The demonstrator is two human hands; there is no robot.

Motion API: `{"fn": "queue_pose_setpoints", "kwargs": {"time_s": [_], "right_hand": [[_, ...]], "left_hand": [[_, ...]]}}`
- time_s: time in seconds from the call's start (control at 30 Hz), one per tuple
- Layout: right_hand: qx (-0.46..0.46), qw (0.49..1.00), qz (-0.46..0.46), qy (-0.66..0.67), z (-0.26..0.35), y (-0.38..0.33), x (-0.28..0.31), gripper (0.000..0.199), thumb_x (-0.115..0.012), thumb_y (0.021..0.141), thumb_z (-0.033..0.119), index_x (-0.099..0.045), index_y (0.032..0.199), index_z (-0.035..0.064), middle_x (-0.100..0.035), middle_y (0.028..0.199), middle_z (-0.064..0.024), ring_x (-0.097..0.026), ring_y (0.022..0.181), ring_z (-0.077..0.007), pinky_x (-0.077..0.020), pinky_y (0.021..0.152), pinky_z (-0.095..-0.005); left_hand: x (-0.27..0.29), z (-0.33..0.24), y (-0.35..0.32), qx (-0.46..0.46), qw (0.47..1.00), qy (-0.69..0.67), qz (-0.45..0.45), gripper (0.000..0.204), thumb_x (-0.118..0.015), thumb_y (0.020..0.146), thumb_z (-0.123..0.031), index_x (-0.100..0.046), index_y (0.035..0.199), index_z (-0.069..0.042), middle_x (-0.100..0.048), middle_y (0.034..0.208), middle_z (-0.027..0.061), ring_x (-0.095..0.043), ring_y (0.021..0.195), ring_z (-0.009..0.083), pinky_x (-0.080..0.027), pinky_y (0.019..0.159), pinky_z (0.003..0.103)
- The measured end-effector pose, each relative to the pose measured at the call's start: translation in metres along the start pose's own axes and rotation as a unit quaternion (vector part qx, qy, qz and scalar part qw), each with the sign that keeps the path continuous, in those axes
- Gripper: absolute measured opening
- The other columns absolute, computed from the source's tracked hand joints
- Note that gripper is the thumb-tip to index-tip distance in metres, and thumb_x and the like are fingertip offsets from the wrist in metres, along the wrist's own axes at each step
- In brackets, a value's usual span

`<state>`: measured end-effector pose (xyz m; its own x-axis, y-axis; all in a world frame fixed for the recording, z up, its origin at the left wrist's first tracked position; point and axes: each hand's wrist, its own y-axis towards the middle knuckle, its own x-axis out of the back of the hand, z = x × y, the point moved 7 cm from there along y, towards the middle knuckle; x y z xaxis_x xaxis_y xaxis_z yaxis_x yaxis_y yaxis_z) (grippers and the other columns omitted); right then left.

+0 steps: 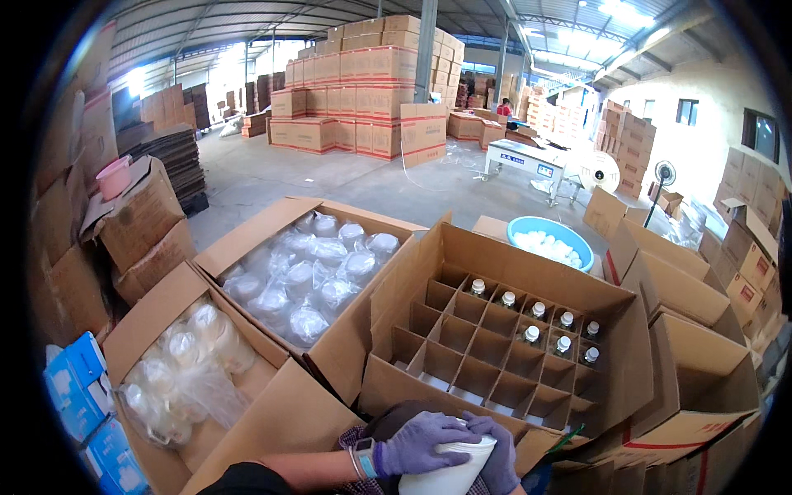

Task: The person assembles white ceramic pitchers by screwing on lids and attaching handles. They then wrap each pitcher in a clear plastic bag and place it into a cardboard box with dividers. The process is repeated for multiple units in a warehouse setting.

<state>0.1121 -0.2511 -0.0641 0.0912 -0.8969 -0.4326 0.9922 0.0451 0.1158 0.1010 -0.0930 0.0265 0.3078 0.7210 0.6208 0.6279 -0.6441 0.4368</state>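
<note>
My left hand [421,446], in a purple glove, lies over the near side of a white, smooth, rounded container [450,473] at the lower edge. From the other side, my gloved right hand [498,459] closes round it, and both hands grip it close to my body. Its lower part is cut off by the picture's edge, so its exact kind is unclear. Just beyond the hands stands an open carton [540,268] with cardboard dividers [468,368]. Several clear bottles with white caps [531,334] stand upright in its far and right cells; front-left cells hold no bottles.
Left of the divided carton, an open carton holds plastic-wrapped round items [307,322]; another holds bagged white pieces [186,350]. A blue basin [551,223] of white pieces stands behind. Open cartons [701,363] crowd the right side. Stacked boxes [355,91] rise farther off.
</note>
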Motion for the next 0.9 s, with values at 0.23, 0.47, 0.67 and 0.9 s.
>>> {"fn": "queue_pose_setpoints", "kwargs": {"time_s": [0.23, 0.47, 0.67, 0.9], "right_hand": [[-0.182, 0.969, 0.054, 0.157, -0.019, 0.012, 0.007, 0.043, -0.042, 0.104, 0.025, -0.061, 0.13, -0.0034, -0.059, 0.138, -0.0205, -0.057, 0.125, -0.0258, -0.0434, 0.11, -0.0387], [0.21, 0.85, 0.003, -0.483, 0.081, -0.014, -0.057, 0.041, -0.061, 0.086, 0.011, -0.065, 0.126, 0.0025, -0.059, 0.128, -0.0214, -0.054, 0.124, -0.0389, -0.0417, 0.107, -0.044], [0.218, 0.816, -0.061, -0.531, 0.087, -0.038, -0.067, 0.04, -0.063, 0.092, 0.023, -0.062, 0.125, 0.0015, -0.064, 0.12, -0.0157, -0.059, 0.115, -0.0298, -0.0447, 0.102, -0.0423], [-0.005, 0.988, -0.136, -0.076, 0.041, -0.04, -0.017, 0.031, -0.055, 0.098, 0.021, -0.065, 0.118, -0.0005, -0.065, 0.121, -0.0166, -0.059, 0.117, -0.03, -0.0429, 0.105, -0.0409]], "left_hand": [[-0.007, -0.032, 0.03, 0.072, 0.985, 0.154, -0.016, 0.038, -0.073, 0.085, -0.039, -0.071, 0.11, -0.011, -0.07, 0.101, 0.0116, -0.068, 0.092, 0.0312, -0.052, 0.081, 0.043], [-0.023, 0.134, -0.01, 0.224, 0.866, -0.422, -0.148, 0.039, -0.05, 0.108, -0.033, -0.07, 0.111, 0.0, -0.071, 0.109, 0.0084, -0.065, 0.101, 0.0162, -0.05, 0.095, 0.033], [-0.055, 0.108, -0.027, 0.207, 0.842, -0.468, -0.17, 0.035, -0.052, 0.107, -0.033, -0.07, 0.114, -0.003, -0.07, 0.11, 0.0061, -0.063, 0.103, 0.014, -0.051, 0.094, 0.03], [-0.01, 0.016, -0.012, 0.055, 0.987, 0.003, -0.148, 0.029, -0.064, 0.096, -0.028, -0.068, 0.118, -0.009, -0.064, 0.104, 0.012, -0.061, 0.102, 0.0291, -0.046, 0.099, 0.042]]}}
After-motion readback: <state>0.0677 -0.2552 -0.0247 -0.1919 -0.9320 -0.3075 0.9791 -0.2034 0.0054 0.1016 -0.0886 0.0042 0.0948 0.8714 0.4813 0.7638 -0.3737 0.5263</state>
